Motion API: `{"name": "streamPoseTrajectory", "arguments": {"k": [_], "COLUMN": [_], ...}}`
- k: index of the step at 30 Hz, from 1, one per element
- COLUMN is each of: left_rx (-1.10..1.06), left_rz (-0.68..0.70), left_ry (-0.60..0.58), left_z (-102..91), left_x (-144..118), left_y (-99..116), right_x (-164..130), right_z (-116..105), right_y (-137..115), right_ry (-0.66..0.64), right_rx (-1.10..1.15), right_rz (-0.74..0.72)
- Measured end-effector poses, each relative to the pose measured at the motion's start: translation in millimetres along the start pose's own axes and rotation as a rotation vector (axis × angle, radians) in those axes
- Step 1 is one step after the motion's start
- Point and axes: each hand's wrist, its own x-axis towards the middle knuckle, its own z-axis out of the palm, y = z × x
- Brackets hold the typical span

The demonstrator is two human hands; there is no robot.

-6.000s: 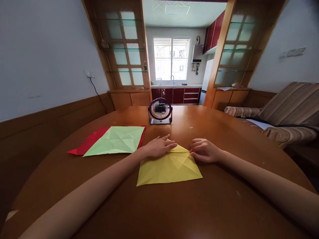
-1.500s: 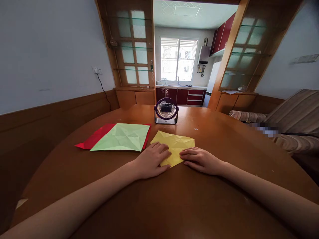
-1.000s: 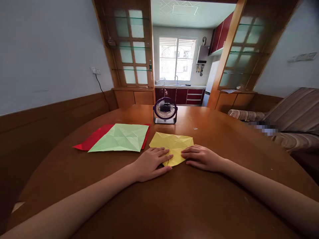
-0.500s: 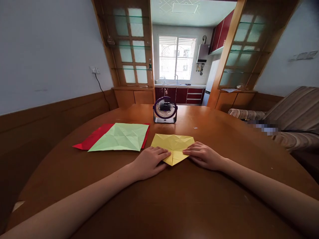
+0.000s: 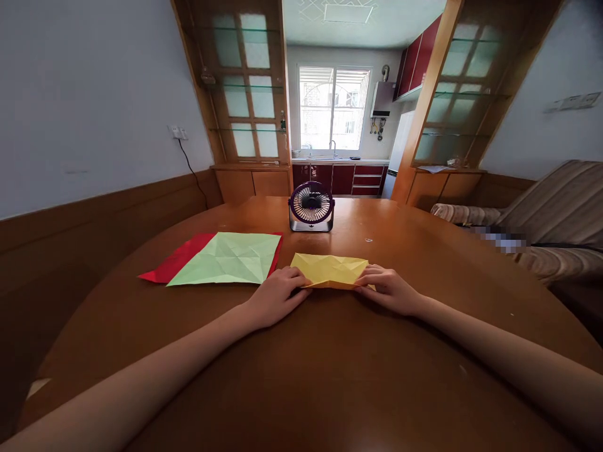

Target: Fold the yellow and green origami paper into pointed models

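Observation:
A creased yellow paper sheet lies folded into a narrow strip on the brown round table. My left hand pinches its near left end. At the near right end my right hand holds the paper, with fingers over the folded edge. Both hands sit at the strip's front edge, and the far layer lies flat on the table.
A light green creased sheet lies on a red sheet to the left. A small purple desk fan stands behind the yellow paper. A striped sofa is at the right, wood panelling at the left.
The near point of the yellow paper has been folded up and away, turning the pointed shape into a flat strip. Both hands moved farther from me along with the fold.

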Motion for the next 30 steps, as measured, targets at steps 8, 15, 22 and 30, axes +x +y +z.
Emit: {"name": "streamPoseTrajectory", "arguments": {"k": [8,15,22,30], "left_rx": [-0.119,-0.230,-0.069,0.143], "left_rz": [-0.092,-0.237,-0.297,-0.281], "left_ry": [0.008,0.021,0.073,0.043], "left_z": [1.9,2.7,7.1,5.9], "left_x": [4.2,4.4,3.9,3.5], "left_y": [-9.1,-11.2,-18.9,-12.1], "right_x": [-1.6,-1.6,-4.8,-4.4], "right_z": [-0.5,1.5,4.4,4.6], "right_y": [2.4,5.3,10.9,10.7], "right_ry": [0.010,0.035,0.017,-0.042], "right_rx": [0.042,-0.012,-0.044,-0.169], "right_rz": [0.187,0.264,0.349,0.294]}}
